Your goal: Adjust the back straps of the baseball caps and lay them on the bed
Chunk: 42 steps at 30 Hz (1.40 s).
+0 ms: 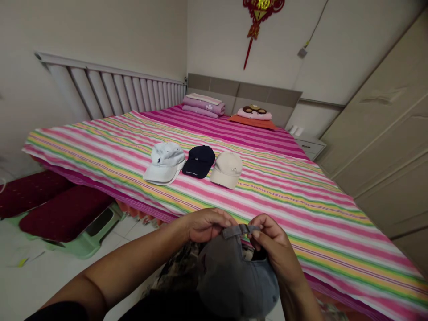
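Observation:
A grey baseball cap [234, 276] is held low in front of me, its back opening and adjusting strap [239, 230] turned upward. My left hand [210, 223] is closed on the left end of the strap. On the right end, by the buckle, my right hand [272, 240] pinches the strap between thumb and fingers. Beyond my hands three caps lie in a row on the bed: a white cap [169, 156], a navy cap [200, 159] and a beige cap [227, 167].
The bed [284, 187] has a striped cover. Folded purple bedding [203, 107] and an orange pillow [252, 121] lie near the headboard [214, 84]. Left are a radiator-like white rail [117, 89] and red-topped green stools [67, 218]. A wardrobe [384, 125] stands right.

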Motion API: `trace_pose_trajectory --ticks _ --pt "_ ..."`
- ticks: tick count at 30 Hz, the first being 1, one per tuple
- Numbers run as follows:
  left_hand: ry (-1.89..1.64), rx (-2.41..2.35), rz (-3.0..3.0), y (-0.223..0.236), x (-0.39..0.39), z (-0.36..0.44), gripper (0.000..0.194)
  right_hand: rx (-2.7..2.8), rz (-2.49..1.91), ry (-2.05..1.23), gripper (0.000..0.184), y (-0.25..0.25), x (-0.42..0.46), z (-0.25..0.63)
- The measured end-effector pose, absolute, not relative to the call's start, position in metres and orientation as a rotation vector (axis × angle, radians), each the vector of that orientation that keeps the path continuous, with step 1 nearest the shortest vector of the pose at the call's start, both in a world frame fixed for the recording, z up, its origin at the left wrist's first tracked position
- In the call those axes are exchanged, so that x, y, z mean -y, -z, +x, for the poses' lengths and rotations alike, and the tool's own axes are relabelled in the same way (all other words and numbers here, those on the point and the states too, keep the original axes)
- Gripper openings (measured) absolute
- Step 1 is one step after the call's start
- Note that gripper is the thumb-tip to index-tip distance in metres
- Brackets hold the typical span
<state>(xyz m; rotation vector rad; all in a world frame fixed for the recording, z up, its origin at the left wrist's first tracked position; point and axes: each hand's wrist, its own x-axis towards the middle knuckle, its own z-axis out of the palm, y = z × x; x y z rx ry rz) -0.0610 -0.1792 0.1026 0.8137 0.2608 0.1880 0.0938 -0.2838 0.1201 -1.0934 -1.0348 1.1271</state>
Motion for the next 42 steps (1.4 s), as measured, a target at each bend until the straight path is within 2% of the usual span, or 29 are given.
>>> trace_pose_trajectory --ticks 6,10,15,17,20,28,33,38,42 --pt "-0.232 -0.263 0.851 -0.1 0.181 -0.058 0.022 1.108 -1.224 -1.015 0.009 -0.12 0.285 0.095" --pt "-0.217 -0.212 0.854 -0.098 0.18 -0.059 0.032 1.111 -1.226 -0.996 0.011 -0.119 0.285 0.095" --pt "-0.211 -0.18 0.814 -0.1 0.182 -0.059 0.03 1.184 -1.254 -0.988 0.018 -0.117 0.283 0.095" --pt "-0.224 -0.184 0.815 -0.103 0.184 -0.059 0.025 1.262 -1.289 -0.874 0.016 -0.119 0.283 0.095" --pt "-0.261 -0.259 0.839 -0.107 0.186 -0.059 0.017 1.519 -1.292 -0.538 0.011 -0.127 0.286 0.096" --pt "-0.415 -0.473 0.908 -0.108 0.187 -0.055 0.022 2.091 -1.284 0.221 0.027 -0.147 0.298 0.087" --pt "-0.393 -0.531 1.036 -0.111 0.186 -0.057 0.025 2.194 -1.315 0.337 0.026 -0.145 0.3 0.085" --pt "-0.455 -0.51 1.155 -0.115 0.187 -0.058 0.024 2.184 -1.337 0.671 0.031 -0.136 0.302 0.081" --pt "-0.511 -0.503 1.239 -0.111 0.185 -0.056 0.023 2.126 -1.426 0.6 0.029 -0.128 0.302 0.079"
